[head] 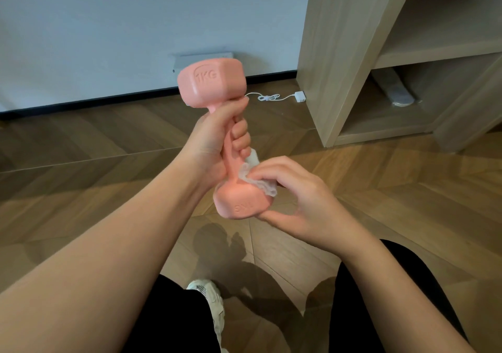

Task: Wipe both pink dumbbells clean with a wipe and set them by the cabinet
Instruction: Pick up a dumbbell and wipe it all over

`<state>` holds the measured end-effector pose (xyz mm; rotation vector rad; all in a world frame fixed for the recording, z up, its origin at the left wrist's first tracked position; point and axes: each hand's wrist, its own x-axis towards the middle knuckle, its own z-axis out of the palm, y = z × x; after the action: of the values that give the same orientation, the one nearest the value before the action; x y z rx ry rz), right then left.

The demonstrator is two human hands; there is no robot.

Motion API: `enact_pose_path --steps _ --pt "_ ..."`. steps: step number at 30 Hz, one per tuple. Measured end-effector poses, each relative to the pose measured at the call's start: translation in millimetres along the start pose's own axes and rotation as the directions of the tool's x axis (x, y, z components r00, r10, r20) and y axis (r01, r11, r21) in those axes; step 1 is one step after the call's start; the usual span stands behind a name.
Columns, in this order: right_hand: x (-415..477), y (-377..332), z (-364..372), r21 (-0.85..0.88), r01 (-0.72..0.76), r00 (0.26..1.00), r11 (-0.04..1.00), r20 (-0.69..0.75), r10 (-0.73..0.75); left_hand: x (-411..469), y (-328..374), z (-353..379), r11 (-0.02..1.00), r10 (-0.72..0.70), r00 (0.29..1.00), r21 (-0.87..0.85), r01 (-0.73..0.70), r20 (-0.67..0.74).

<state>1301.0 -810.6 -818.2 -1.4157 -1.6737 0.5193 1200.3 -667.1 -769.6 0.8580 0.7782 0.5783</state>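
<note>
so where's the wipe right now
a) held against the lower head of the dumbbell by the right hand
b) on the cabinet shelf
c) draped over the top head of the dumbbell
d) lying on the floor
A: the right hand pinches the white wipe against the lower head of the pink dumbbell, where it meets the handle, while the left hand grips the handle.

- a wooden floor [81,140] laid in herringbone planks;
- a pale wall [108,26] with a black baseboard [81,102] along its foot;
- a grey plate [202,58] low on the wall;
- a white cable [269,97] looped on the floor, ending in a white adapter [300,96];
- a white shoe [212,298] below black trousers [173,325].
</note>
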Motion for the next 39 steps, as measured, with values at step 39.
enact_pose_path --steps 39 --pt "-0.7 -4.9 6.1 0.024 -0.123 0.981 0.992 -0.147 0.125 -0.3 3.2 6.4 0.980 -0.155 0.970 -0.154 0.128 -0.185"
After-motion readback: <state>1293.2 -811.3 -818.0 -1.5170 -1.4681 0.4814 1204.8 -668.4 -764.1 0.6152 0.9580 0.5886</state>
